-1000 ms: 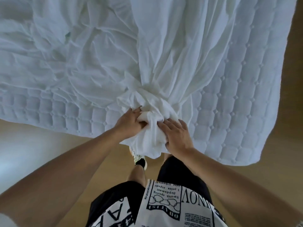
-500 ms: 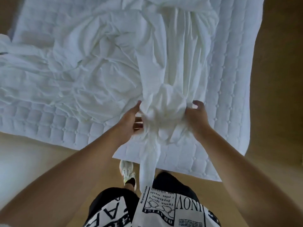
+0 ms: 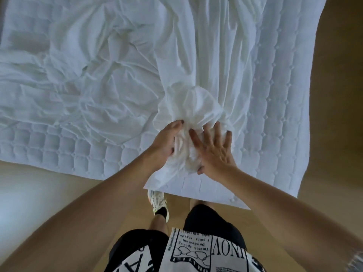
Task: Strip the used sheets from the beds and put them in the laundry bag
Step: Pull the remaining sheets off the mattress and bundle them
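Both bare arms reach to frame centre; the left hand (image 3: pixel 164 143) curls closed, gripping, while the right hand (image 3: pixel 214 152) presses flat, fingers spread.

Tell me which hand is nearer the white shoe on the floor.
Left. The left hand grips the bunched sheet almost straight above the white shoe; the right hand lies spread on the bundle, further right.

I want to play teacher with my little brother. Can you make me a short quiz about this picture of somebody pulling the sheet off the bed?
1. True or false: the sheet is folded neatly.
2. Which hand lies flat with fingers spread on the bundle?
3. What shows on the bed where the sheet is gone?

Key:
1. False, it is crumpled.
2. The right hand; the left hand grips the bundle.
3. The quilted mattress.
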The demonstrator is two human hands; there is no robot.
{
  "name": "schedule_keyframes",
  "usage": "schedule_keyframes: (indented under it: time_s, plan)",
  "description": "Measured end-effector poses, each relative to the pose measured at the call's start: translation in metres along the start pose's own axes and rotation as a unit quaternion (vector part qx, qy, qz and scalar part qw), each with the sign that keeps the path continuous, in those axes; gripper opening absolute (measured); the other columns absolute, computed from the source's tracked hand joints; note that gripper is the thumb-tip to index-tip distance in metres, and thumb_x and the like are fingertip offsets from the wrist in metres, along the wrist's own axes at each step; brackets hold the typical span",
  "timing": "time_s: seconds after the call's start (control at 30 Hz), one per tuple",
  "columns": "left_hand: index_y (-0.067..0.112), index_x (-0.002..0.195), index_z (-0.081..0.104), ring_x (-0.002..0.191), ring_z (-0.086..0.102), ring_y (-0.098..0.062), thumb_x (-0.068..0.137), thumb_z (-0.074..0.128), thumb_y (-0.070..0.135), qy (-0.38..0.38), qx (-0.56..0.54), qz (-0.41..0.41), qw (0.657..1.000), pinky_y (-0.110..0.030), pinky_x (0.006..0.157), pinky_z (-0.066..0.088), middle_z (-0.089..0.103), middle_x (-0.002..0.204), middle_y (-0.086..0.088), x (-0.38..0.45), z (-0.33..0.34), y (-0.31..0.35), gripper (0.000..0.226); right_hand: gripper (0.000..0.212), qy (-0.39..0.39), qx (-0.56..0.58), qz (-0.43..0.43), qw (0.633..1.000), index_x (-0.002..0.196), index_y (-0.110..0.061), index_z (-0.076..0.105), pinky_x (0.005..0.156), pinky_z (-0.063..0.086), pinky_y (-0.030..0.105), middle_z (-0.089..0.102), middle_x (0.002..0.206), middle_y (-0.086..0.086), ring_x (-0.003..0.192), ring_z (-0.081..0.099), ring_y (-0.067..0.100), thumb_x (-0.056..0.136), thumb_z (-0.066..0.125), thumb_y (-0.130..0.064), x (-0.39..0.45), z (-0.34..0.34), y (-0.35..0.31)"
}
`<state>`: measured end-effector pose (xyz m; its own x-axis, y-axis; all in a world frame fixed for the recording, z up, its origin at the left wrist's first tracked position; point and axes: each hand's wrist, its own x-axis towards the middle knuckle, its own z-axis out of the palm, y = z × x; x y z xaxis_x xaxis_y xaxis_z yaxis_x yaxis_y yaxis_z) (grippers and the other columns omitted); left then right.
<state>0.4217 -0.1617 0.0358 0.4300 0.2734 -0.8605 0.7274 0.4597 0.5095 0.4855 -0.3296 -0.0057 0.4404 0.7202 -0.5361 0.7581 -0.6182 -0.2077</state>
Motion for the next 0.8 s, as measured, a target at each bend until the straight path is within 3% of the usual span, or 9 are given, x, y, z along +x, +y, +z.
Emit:
schedule_keyframes:
  time_s: [0.1,0.2,0.33,0.43,0.5,0.57,0.67,0.73,0.8]
  plan:
    - [0.038,0.151,0.047,0.145,0.042,-0.018,0.100,0.059,0.051,0.088,0.159,0.034,0.983,-0.040,0.115,0.037,0.048,0.148,0.012,-0.001,-0.023,-0.023,0.054,0.136,-0.010,-0.017,0.009,1.000,0.160,-0.031,-0.022,0.118,0.008,0.075,-0.023,0.165,0.017,0.151,-0.014,0.055,0.076,0.082,-0.055,0.032,0.012,-0.001]
    - [0.043,0.162,0.008,0.157,0.012,-0.023,0.074,0.081,0.065,0.096,0.385,0.025,0.917,-0.051,0.124,0.023,0.010,0.171,-0.001,-0.004,-0.041,-0.064,0.116,0.114,-0.010,-0.060,0.022,0.998,0.161,-0.026,0.004,0.109,0.032,0.068,0.004,0.161,0.020,0.142,0.019,0.058,0.076,0.077,-0.049,0.051,0.021,-0.002]
    - [0.039,0.161,-0.014,0.158,-0.006,-0.019,0.068,0.093,0.045,0.041,0.349,0.033,0.936,-0.050,0.125,0.020,-0.011,0.171,0.000,-0.006,-0.026,-0.090,0.143,0.070,0.029,-0.035,0.019,0.999,0.147,-0.022,0.041,0.094,0.049,0.053,0.051,0.136,0.017,0.115,0.055,0.046,0.084,0.070,-0.029,0.048,0.018,-0.007]
    - [0.034,0.160,-0.016,0.157,-0.007,-0.017,0.070,0.093,0.038,0.086,0.312,0.106,0.940,-0.049,0.125,0.022,-0.015,0.170,0.000,-0.003,-0.014,-0.082,0.142,0.051,0.020,0.114,0.056,0.992,0.137,-0.021,0.052,0.091,0.052,0.047,0.065,0.117,0.012,0.107,0.064,0.039,0.087,0.062,-0.020,0.038,0.000,-0.012]
    - [0.045,0.155,-0.025,0.158,-0.008,-0.019,0.066,0.095,0.040,0.067,0.349,0.148,0.923,-0.050,0.123,0.026,-0.023,0.168,0.002,-0.009,-0.015,-0.075,0.149,0.046,0.000,0.215,0.088,0.973,0.134,-0.020,0.059,0.089,0.052,0.043,0.070,0.110,0.011,0.103,0.065,0.036,0.088,0.058,-0.017,0.028,-0.019,-0.010]
    - [0.056,0.148,-0.029,0.158,-0.010,-0.023,0.060,0.097,0.044,0.052,0.408,0.192,0.891,-0.054,0.123,0.028,-0.026,0.167,0.005,-0.022,-0.018,-0.065,0.154,0.038,-0.045,0.359,0.136,0.922,0.124,-0.020,0.068,0.088,0.054,0.041,0.072,0.105,0.009,0.099,0.066,0.031,0.088,0.061,-0.013,0.017,-0.039,-0.006]
    - [0.061,0.149,-0.022,0.158,-0.011,-0.021,0.051,0.097,0.052,0.014,0.439,0.228,0.869,-0.047,0.122,0.023,-0.027,0.166,0.013,-0.038,-0.020,-0.035,0.154,0.019,-0.147,0.630,0.196,0.737,0.097,-0.009,0.074,0.082,0.058,0.041,0.074,0.091,0.010,0.088,0.071,0.027,0.080,0.066,-0.005,-0.003,-0.057,-0.003]
    - [0.058,0.154,-0.002,0.158,-0.008,-0.016,0.051,0.091,0.064,-0.027,0.445,0.243,0.861,-0.043,0.124,0.017,-0.020,0.167,0.020,-0.043,-0.020,-0.012,0.139,0.014,-0.219,0.727,0.216,0.613,0.077,-0.005,0.071,0.068,0.056,0.035,0.068,0.072,0.011,0.068,0.068,0.024,0.082,0.059,-0.003,-0.019,-0.065,-0.003]
    - [0.047,0.155,0.024,0.157,0.009,-0.013,0.053,0.076,0.081,-0.054,0.450,0.242,0.858,-0.043,0.125,0.020,0.002,0.169,0.018,-0.047,-0.016,0.012,0.119,0.027,-0.253,0.767,0.201,0.554,0.060,-0.008,0.067,0.053,0.047,0.026,0.057,0.060,0.007,0.052,0.058,0.018,0.084,0.054,-0.004,-0.033,-0.071,-0.003]
